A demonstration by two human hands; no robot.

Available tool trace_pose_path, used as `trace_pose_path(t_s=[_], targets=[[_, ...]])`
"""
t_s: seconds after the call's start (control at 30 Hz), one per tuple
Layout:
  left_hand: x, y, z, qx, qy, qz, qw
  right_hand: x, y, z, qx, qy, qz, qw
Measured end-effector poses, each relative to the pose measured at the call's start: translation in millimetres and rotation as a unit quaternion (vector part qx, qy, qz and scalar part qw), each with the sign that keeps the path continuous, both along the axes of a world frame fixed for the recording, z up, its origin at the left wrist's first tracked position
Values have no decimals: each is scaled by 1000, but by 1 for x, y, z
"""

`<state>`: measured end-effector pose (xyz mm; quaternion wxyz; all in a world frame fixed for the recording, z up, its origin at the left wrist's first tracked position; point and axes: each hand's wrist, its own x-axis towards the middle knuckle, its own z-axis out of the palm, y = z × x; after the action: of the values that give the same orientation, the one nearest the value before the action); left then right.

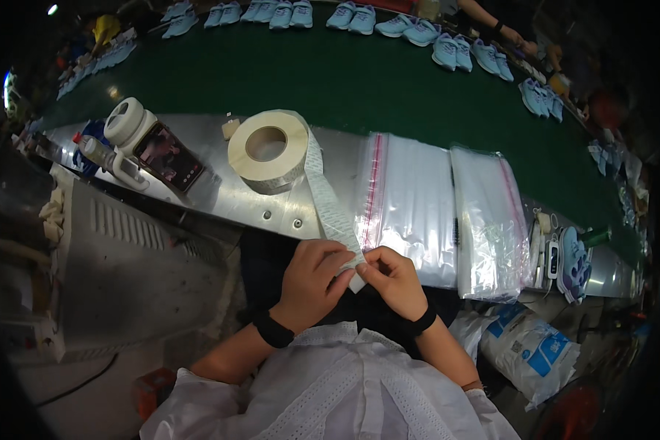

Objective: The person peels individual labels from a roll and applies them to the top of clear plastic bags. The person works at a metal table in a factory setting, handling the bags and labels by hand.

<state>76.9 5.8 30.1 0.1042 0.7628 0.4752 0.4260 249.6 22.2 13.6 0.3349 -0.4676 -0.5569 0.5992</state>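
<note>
Our left hand (312,282) and right hand (397,284) pinch the paper strip (328,205) near its loose end, just off the bench's (235,209) near edge. The roll (243,166) lies flat towards the far edge, probably so it unwinds towards us. The strip looks whitish, faintly printed (too small to read).

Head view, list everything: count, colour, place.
Counter: one, silver, middle
Belt: one, green, behind counter
Shoes: many, light blue, mainly belt's far edge
Jug: one, white, counter's left
Phone: one, dark, beside jug
Label roll: one, cream, right of phone
Label strip: one, white, off roll
Bag stacks: two, clear, right of roll
Sack: one, white-blue, lower right
Co-worker's arm: one, black-banded, upper right
Shirt: one, white, bottom
Left hand, right hand: two, black-banded, on strip
</note>
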Motion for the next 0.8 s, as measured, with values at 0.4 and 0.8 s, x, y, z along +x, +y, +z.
trace_pose_path(t_s=[0.4, 0.8], targets=[[1, 8, -19, -268, -312, -6, 911, -19, 10, -1, 41, 18, -10, 999], [2, 8, -19, -356, -298, -41, 885, -19, 9, -6, 88, -15, -68, 994]])
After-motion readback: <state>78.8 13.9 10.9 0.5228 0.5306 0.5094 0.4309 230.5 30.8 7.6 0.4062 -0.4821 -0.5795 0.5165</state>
